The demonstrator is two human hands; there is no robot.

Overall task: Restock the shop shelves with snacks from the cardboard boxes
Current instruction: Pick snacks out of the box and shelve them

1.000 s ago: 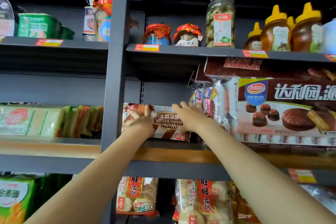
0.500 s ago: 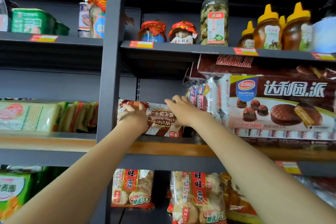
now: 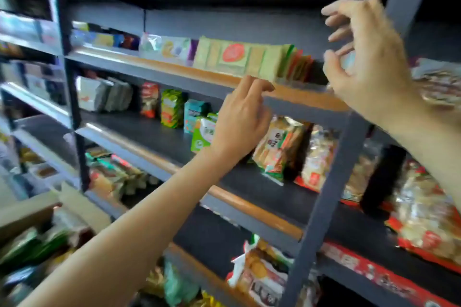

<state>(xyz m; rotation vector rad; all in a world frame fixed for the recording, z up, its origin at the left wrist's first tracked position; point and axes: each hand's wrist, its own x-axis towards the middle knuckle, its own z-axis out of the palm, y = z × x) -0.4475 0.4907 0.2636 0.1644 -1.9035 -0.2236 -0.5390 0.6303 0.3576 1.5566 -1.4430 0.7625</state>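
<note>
Both my hands hang in the air in front of the grey shelving, holding nothing. My left hand (image 3: 242, 119) has loosely curled fingers just below the orange-edged shelf (image 3: 199, 75). My right hand (image 3: 366, 57) is higher, fingers spread and relaxed, beside the grey upright post (image 3: 331, 182). The brown wafer pack (image 3: 439, 82) lies on that shelf at the far right, blurred and partly cut off. An open cardboard box (image 3: 74, 204) with green and mixed snack packs sits at the lower left.
Green wafer packs (image 3: 232, 60) line the shelf near my hands. Rice cracker bags (image 3: 279, 144) and small green packets (image 3: 172, 107) stand one shelf down, with more bags (image 3: 262, 274) below. Another shelving bay (image 3: 32, 40) runs off to the left.
Both hands have let go of the wafer pack and pulled back from the shelf. The view has swung left and down, bringing the cardboard box into sight.
</note>
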